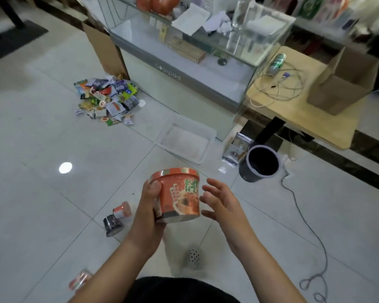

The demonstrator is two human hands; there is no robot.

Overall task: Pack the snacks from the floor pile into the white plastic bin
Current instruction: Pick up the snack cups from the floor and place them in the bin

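An orange instant-noodle cup (179, 195) is held upright above the floor in my left hand (150, 204), gripped on its left side. My right hand (220, 200) hovers just right of the cup, fingers spread, not touching it. The white plastic bin (202, 133) sits on the floor ahead, beside the glass cabinet, with nothing visible inside. The pile of small snack packets (106, 99) lies on the tiles farther left, against a cardboard sheet. Two more cups lie on the floor: one on its side (116, 218) left of my arm, another (80, 279) near the bottom edge.
A glass display cabinet (184, 68) stands behind the bin. A dark wastebasket (260, 164) sits right of the bin, next to a silver bag (235, 149). A wooden table (298, 106) carries a cardboard box, cables and a can. A cable (311, 228) trails over the floor at right.
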